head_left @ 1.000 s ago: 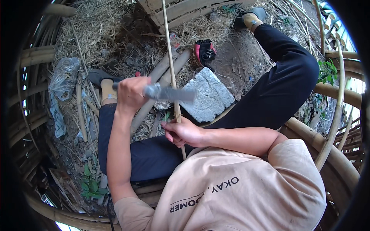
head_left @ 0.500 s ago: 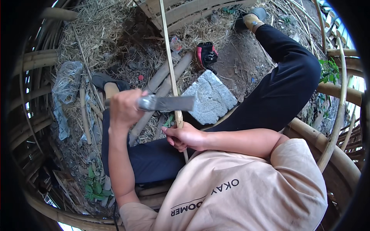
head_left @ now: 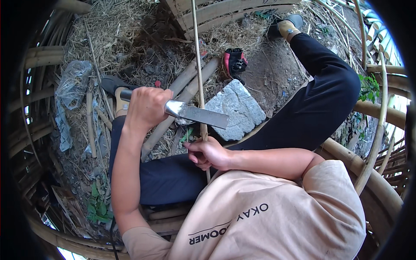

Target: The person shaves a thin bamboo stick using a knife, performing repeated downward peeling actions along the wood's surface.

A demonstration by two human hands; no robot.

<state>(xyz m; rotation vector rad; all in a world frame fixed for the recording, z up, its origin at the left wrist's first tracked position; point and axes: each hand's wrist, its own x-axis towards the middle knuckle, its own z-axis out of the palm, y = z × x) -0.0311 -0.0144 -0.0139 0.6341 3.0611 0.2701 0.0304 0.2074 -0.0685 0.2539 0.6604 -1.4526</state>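
Note:
My left hand (head_left: 146,108) is wrapped round the metal handle of a broad-bladed knife (head_left: 203,116). Its short flat blade points right and crosses in front of a long thin bamboo strip (head_left: 199,73); whether the edge touches the strip I cannot tell. Lower down, my right hand (head_left: 211,154) pinches the strip, fingers curled, close to my shirt. The strip's near end passes below that hand to the shirt, and its far end runs out at the top of the view. Just under the right hand's grip point, the strip looks rough and split.
A pale stone block (head_left: 236,110) lies between my legs beside bamboo poles (head_left: 184,97). Beyond it rest a black-and-red glove-like item (head_left: 235,60) and a slatted wooden crate (head_left: 234,16). Clear plastic (head_left: 74,84) lies left on straw-strewn ground. Bamboo rails (head_left: 381,115) curve around me.
The knife, blurred earlier, now shows sharply, with its blade end farther right and slightly nearer me. The strip's far part has swung a little right. My right hand keeps its grip.

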